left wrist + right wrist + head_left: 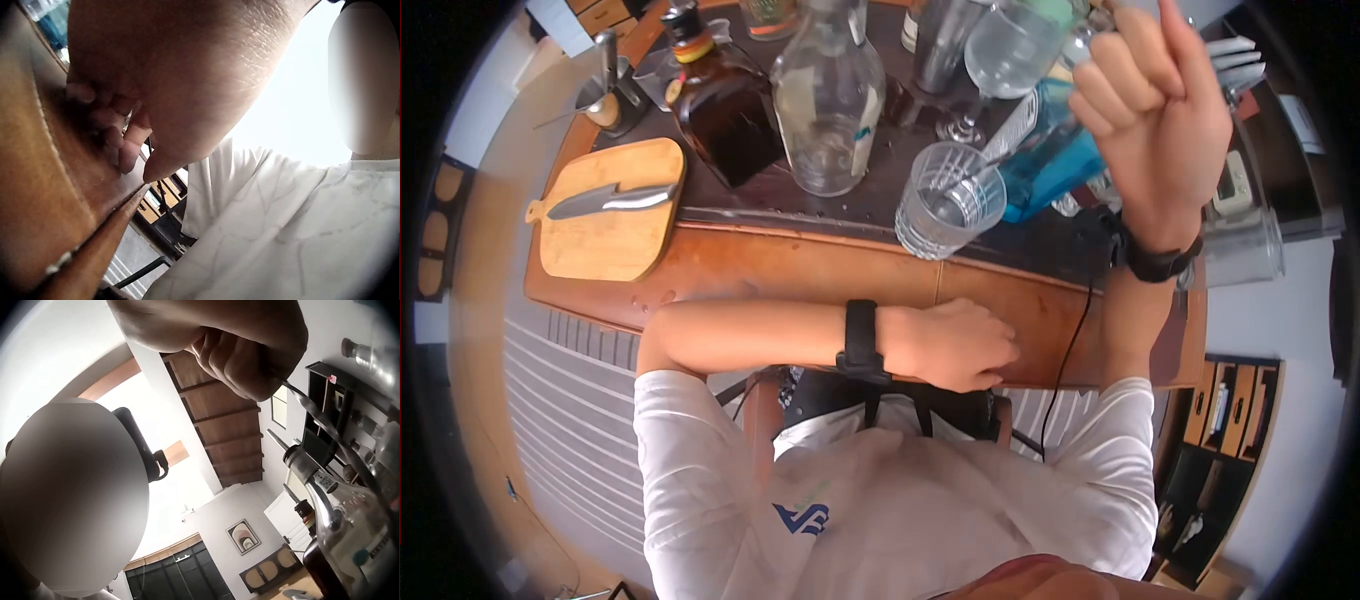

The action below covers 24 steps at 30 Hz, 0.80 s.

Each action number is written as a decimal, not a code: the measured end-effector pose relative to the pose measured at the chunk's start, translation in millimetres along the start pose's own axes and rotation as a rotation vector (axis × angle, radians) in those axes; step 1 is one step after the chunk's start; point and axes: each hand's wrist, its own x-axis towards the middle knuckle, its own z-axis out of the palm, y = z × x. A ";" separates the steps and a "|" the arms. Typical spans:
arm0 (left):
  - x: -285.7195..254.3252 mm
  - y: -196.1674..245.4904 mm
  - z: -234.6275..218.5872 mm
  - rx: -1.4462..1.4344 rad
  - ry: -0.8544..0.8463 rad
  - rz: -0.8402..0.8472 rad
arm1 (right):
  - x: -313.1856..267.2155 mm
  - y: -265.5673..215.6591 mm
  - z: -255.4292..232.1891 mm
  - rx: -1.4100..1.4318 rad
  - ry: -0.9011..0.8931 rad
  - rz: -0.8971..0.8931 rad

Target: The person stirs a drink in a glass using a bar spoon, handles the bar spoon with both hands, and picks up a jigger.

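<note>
In the head view, the top edge crops the clear bottle (pixel 828 110) for me. In the right wrist view, the right fist (pixel 240 347) hides the twisted metal stem's (pixel 331 431) upper end.

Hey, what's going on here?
Someone seated at a table with several bottles has their right hand raised, gripping a thin twisted metal rod, perhaps a bar spoon. Their left hand is empty, relaxed at the table's near edge. A glass tumbler stands ahead; whether the rod reaches it, I can't tell. A knife lies on a wooden board.
</note>
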 end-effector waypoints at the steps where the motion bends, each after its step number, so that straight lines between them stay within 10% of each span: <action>1: -0.3 0.0 0.4 0.000 -0.002 -0.003 | 4.8 0.4 2.9 -0.041 0.043 -0.040; 24: -0.7 -0.8 0.4 -0.015 0.031 0.023 | -1.1 14.3 -7.1 0.077 -0.041 -0.079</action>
